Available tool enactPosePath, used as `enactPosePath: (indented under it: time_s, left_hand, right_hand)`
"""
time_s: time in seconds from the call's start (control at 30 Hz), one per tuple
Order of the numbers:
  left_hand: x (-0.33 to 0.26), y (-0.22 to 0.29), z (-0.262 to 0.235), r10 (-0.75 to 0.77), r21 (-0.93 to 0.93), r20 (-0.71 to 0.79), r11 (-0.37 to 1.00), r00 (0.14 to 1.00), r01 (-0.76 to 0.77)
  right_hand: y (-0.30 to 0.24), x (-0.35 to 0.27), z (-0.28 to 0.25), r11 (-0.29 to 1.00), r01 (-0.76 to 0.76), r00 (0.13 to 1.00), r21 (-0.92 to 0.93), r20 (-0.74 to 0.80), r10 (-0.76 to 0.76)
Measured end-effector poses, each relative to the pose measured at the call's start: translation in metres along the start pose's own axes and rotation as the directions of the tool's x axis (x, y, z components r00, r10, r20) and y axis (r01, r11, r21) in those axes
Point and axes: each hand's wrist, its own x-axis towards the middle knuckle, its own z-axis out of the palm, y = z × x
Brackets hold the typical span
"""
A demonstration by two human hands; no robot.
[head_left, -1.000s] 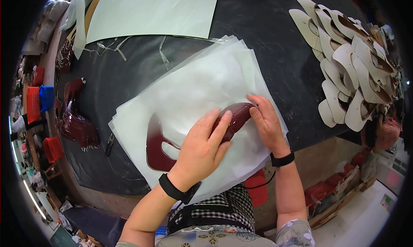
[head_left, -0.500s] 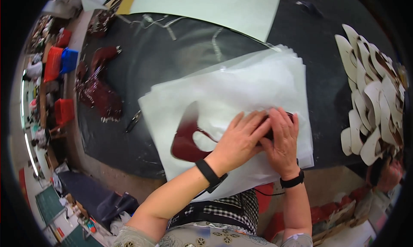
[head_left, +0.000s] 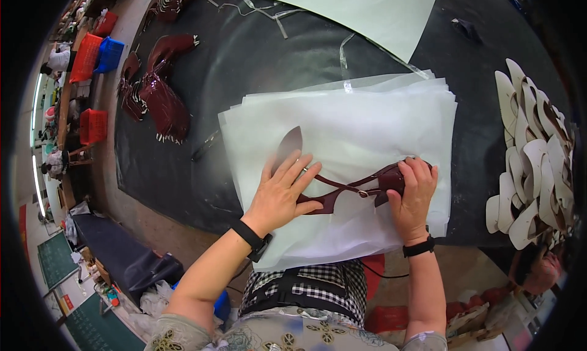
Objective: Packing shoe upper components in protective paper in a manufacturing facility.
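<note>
I see my left hand point(head_left: 280, 193) lying flat, fingers spread, palm down on the dark red leather shoe piece point(head_left: 342, 189), which rests on the near half of a stack of thin white paper sheets point(head_left: 367, 118). My right hand point(head_left: 413, 195) is at the right end of that same piece, fingers curled over its edge and pressing it down; I can't tell whether it is pinching the leather or only pushing on it. Part of the piece shows through a sheet as a grey pointed tongue just beyond my left fingers, so one end of it lies under paper while the straps and a small metal ring between my hands lie on top. Both wrists carry black bands.

The paper stack sits in the middle of a black table point(head_left: 183, 167). To the far left on the table I see more dark red shoe pieces point(head_left: 160, 100), well apart from the stack. On the right edge lies a heap of cream-coloured insoles point(head_left: 532, 161), overlapping one another. At the far side a large pale green sheet point(head_left: 361, 8) lies flat, with thin clear strips trailing near it. Beyond the table on the left, red and blue crates point(head_left: 98, 54) stand on the floor.
</note>
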Motion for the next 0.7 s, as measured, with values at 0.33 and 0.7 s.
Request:
enactPosePath:
  time_s: [0.33,0.7]
  left_hand:
    - [0.075,0.108,-0.022,0.188,-0.415,-0.303,0.856,0.934,-0.307]
    - [0.077,0.102,0.01,0.174,-0.353,-0.364,0.883,0.915,-0.309]
  right_hand:
    - [0.003,-0.004,-0.006,0.996,-0.054,0.998,0.069,-0.013,0.055]
    - [0.014,0.117,-0.087,0.843,-0.29,0.954,0.453,0.065,0.293]
